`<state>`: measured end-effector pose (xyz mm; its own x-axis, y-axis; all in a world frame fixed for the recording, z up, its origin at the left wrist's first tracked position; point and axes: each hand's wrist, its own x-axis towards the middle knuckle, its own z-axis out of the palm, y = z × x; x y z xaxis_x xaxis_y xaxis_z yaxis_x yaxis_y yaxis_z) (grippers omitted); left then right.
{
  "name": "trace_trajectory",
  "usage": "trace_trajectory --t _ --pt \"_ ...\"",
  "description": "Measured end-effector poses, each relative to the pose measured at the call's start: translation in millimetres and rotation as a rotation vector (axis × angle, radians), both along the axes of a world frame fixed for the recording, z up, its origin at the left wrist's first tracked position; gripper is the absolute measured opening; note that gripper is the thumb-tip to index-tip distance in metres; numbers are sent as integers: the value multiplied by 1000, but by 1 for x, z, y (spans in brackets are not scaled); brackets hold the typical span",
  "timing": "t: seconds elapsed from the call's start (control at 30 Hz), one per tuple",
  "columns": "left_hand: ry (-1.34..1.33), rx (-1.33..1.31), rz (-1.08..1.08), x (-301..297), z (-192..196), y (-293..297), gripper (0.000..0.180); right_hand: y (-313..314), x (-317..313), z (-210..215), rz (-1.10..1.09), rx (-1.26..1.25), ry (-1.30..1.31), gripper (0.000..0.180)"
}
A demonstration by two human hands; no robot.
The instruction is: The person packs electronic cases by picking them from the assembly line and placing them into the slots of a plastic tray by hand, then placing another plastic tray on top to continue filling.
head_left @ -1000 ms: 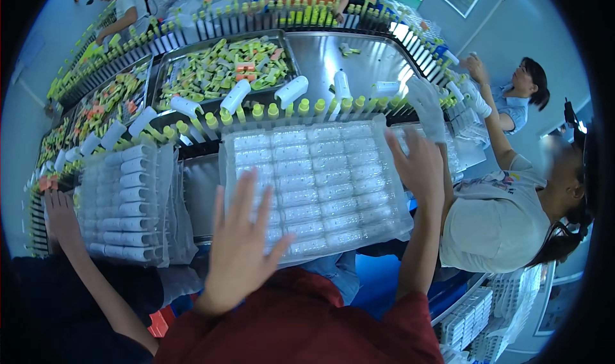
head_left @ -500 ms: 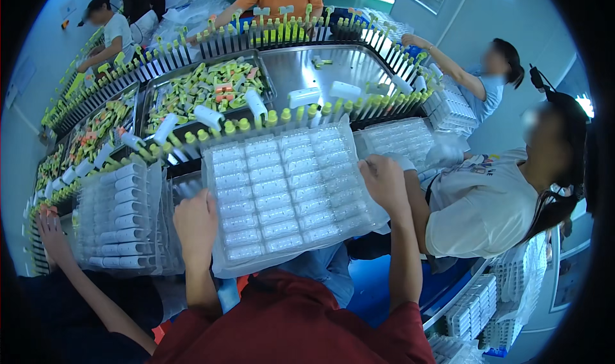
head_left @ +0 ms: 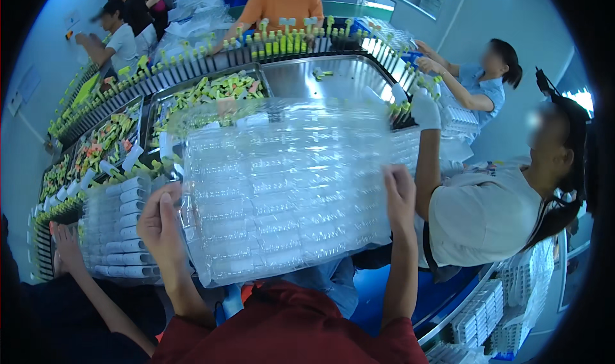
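Observation:
A clear plastic blister tray [head_left: 288, 191], partly smeared by motion, spreads in front of me, its far edge raised over the near rim of the bench. Whitish rectangular shapes in rows show through it; whether they lie in this tray or in one below, I cannot tell. At its left edge, my left hand [head_left: 163, 223] is closed, thumb against curled fingers. My right hand [head_left: 400, 194] pinches along the right edge with its fingers pointing up. The tray hides part of the bench behind it.
Metal trays hold green and orange pieces [head_left: 221, 88]; another metal tray [head_left: 301, 75] stands behind. Racks of green-tipped sticks [head_left: 173, 66] curve around them. Stacked white parts [head_left: 131, 226] sit at left, beside a co-worker's hand [head_left: 67, 248]. At right, a co-worker's gloved hand [head_left: 425, 109] is raised.
The clear tray's far edge now reaches higher, covering the white tubes and sticks seen behind it. My left hand has moved left and down, my right slightly right. The right co-worker's gloved hand has risen.

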<state>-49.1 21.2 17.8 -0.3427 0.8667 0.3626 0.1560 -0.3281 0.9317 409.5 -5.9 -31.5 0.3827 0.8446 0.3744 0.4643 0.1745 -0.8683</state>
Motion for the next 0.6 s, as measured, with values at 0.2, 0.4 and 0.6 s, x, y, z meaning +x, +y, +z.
trace_trajectory --t 0.2,0.4,0.6 --pt "-204 -79 -507 17 -20 70 39 -98 -3 -22 -284 -107 387 36" --pt "1065 75 -332 47 -75 119 32 -203 18 -108 -350 -18 555 25" --pt "1024 58 -240 60 -72 117 25 -252 -14 -204 -394 -87 887 18"
